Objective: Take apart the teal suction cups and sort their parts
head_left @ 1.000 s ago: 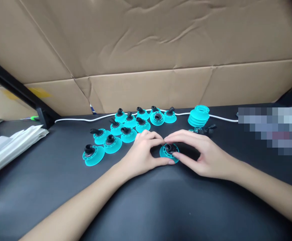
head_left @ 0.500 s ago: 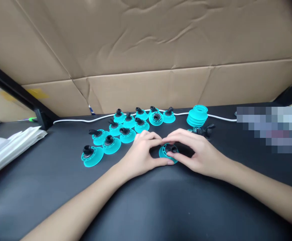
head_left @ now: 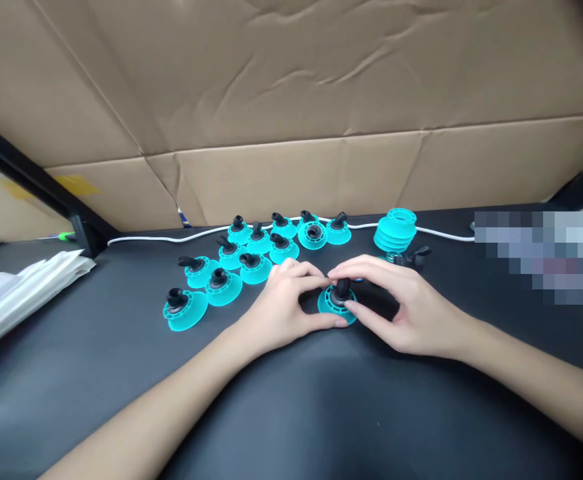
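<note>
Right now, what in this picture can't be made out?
All in the head view:
- Underside of the teal cup between the hands: it faces down.
- Part of that cup's right side: covered by the thumb of the right hand.
- Number of black pieces: bunched and partly behind the right hand.
- Far-right patch: pixelated.
- White papers: cut off by the left edge.

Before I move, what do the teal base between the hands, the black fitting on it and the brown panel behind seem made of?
The teal base looks like satin plastic, by its even colour and slotted rim; rubber is possible. The black fitting is probably smooth plastic with faint sheen; coated metal is possible. The brown panel looks like matt cardboard: creases and folds show.
</note>
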Demonstrator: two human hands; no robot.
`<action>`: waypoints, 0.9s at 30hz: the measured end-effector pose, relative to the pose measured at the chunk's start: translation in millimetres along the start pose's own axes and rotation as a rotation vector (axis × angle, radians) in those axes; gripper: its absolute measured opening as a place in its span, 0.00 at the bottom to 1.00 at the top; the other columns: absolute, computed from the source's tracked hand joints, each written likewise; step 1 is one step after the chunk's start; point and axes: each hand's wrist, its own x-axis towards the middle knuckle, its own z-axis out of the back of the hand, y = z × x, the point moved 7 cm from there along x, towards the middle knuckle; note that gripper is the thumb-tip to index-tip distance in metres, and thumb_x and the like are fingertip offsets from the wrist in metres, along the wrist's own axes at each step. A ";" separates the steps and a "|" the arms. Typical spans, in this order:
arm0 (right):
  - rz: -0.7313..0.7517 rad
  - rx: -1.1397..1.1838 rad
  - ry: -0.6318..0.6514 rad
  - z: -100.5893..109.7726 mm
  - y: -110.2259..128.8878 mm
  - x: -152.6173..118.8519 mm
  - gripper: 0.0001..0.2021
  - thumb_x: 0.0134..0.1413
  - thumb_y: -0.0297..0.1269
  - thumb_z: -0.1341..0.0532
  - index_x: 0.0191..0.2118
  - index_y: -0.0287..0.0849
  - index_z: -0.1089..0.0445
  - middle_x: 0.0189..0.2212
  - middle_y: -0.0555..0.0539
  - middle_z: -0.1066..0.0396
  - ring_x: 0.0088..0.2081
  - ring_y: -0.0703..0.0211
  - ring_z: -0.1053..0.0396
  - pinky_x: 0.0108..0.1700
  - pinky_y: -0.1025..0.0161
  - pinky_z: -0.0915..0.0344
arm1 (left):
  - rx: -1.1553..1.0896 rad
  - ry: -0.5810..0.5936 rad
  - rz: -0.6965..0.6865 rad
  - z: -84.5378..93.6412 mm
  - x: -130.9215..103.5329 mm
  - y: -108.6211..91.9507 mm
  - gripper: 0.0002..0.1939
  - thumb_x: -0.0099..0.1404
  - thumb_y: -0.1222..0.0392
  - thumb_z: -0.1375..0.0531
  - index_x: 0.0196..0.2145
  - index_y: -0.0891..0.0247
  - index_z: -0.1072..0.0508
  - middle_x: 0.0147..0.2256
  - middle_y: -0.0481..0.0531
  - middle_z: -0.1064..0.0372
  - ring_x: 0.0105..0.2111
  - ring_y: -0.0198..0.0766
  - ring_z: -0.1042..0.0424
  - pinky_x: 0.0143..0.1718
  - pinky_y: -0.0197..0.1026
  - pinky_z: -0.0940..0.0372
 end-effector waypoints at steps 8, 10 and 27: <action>-0.010 0.024 0.014 -1.7 -2.4 -1.9 0.23 0.68 0.27 0.37 0.65 0.48 0.33 0.58 0.44 0.26 0.56 0.53 0.25 0.57 0.55 0.25 | -0.007 0.003 0.018 0.8 0.5 0.7 0.25 0.60 0.39 0.26 0.49 0.55 0.18 0.48 0.52 0.24 0.48 0.50 0.31 0.54 0.55 0.39; -0.006 0.013 0.024 -2.0 -1.7 -2.1 0.23 0.67 0.28 0.36 0.65 0.49 0.32 0.57 0.44 0.25 0.55 0.53 0.25 0.58 0.54 0.26 | -0.004 0.005 0.011 0.8 0.6 -0.3 0.24 0.60 0.39 0.26 0.48 0.55 0.18 0.47 0.52 0.24 0.48 0.49 0.31 0.54 0.54 0.38; -0.013 0.048 -0.006 -0.6 -5.0 -1.9 0.21 0.67 0.28 0.37 0.63 0.47 0.31 0.53 0.42 0.27 0.53 0.52 0.26 0.56 0.52 0.25 | -0.012 -0.005 0.008 1.4 0.3 0.7 0.28 0.60 0.39 0.26 0.55 0.51 0.19 0.49 0.53 0.23 0.49 0.51 0.30 0.56 0.55 0.38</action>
